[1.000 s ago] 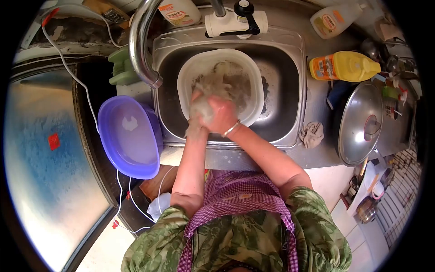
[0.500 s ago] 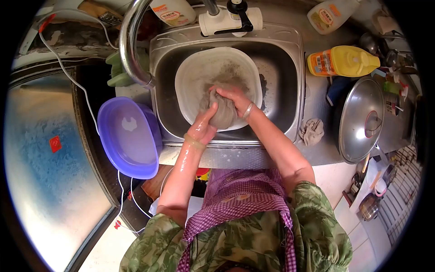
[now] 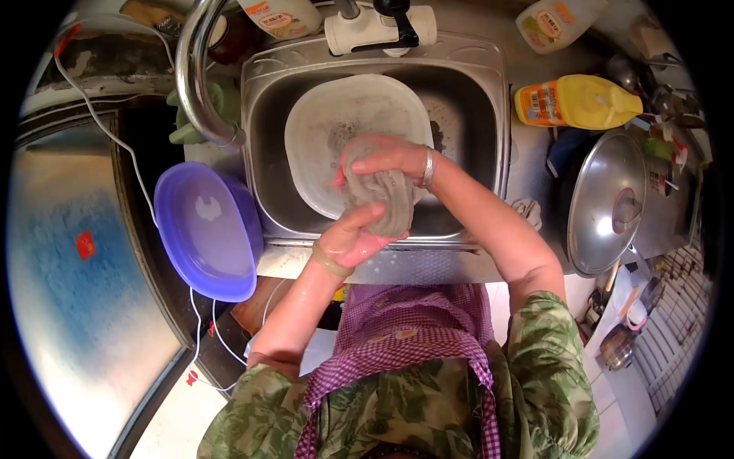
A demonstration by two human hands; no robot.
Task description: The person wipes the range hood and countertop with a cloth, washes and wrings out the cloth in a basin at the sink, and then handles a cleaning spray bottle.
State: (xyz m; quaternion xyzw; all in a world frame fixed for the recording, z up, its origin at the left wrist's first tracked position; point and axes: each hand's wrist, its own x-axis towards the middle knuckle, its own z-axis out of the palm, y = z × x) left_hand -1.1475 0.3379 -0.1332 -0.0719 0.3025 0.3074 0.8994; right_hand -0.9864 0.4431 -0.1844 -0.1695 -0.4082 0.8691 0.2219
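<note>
A wet grey cloth is bunched and twisted between my two hands, over the near side of a white basin. From below, my left hand is closed round its lower end, thumb on top. My right hand grips the upper end, fingers wrapped over it; a silver bracelet sits at that wrist. Behind the hands, greyish water with dark specks lies in the basin, which stands inside a steel sink.
A purple basin stands left of the sink beneath the curved faucet. To the right are a yellow bottle, a lidded pan and a crumpled cloth partly behind my right forearm. A white bottle is at the back.
Both hands have lifted the cloth toward me and a little right, out of the basin's middle. The cloth is now more twisted, and the right hand has turned over its upper end.
</note>
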